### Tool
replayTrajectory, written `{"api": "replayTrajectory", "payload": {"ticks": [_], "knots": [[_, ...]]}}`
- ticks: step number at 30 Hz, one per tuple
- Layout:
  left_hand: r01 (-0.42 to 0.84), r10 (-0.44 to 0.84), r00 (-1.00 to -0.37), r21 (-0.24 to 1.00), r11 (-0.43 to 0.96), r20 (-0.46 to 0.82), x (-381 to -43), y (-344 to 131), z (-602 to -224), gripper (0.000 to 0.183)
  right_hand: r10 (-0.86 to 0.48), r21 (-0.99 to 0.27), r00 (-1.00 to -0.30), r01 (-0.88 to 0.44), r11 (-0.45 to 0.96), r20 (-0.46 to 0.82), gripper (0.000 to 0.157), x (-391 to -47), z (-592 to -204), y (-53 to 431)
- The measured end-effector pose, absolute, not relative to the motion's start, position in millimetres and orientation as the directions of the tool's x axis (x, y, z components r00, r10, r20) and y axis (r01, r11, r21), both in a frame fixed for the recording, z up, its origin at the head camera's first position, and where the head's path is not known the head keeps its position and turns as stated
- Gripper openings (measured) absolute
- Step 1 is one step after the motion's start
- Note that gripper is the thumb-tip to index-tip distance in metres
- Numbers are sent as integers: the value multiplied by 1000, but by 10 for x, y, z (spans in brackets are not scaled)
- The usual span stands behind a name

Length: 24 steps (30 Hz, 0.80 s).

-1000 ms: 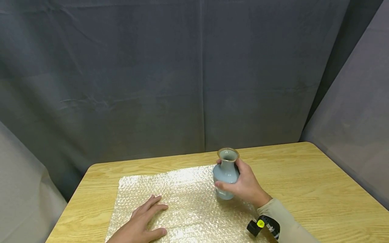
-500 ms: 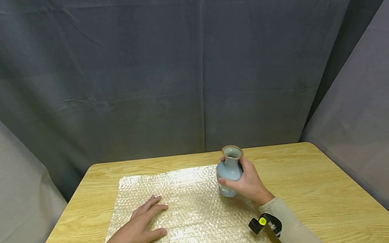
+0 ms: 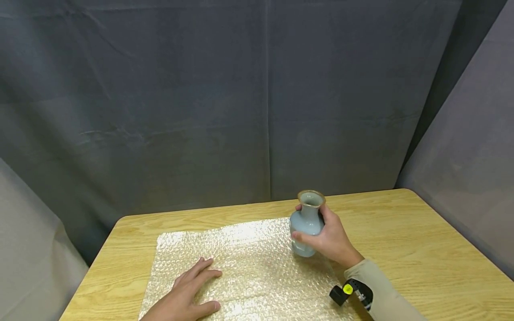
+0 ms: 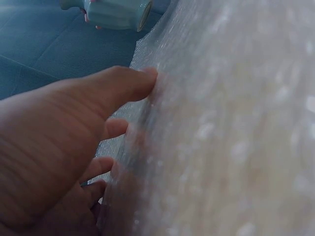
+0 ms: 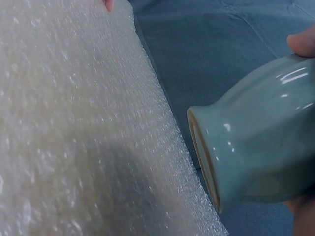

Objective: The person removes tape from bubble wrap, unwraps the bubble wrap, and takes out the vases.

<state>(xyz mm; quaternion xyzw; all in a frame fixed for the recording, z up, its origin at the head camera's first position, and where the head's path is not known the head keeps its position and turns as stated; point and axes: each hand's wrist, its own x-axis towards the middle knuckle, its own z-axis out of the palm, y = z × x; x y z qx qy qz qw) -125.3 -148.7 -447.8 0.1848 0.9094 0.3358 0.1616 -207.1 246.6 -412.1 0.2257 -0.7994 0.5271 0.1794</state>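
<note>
My right hand grips a pale blue-green glazed vase around its body, thumb across the near side. The vase has a flared brown-edged mouth and leans slightly, held above the right part of a bubble wrap sheet. In the right wrist view the foot of the vase shows apart from the sheet. My left hand rests on the left part of the bubble wrap with fingers spread. Its fingertips touch the sheet in the left wrist view, where the vase appears at the top.
The bubble wrap lies flat on a light wood table. A dark grey curtain hangs behind the table's far edge, with paler cloth at both sides. A black wrist camera is strapped over my right sleeve.
The right hand has moved the vase a little to the right and away from me, over the sheet. The left hand and the bubble wrap stay in place.
</note>
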Motion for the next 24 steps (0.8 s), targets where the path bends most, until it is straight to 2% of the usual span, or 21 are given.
{"api": "replayTrajectory", "payload": {"ticks": [24], "knots": [[219,442,-880,679,701,-172,-1256,-1484,-4486,64,-100,-759,-850,-509,405,517,72,-2168,-4195,2604]]}}
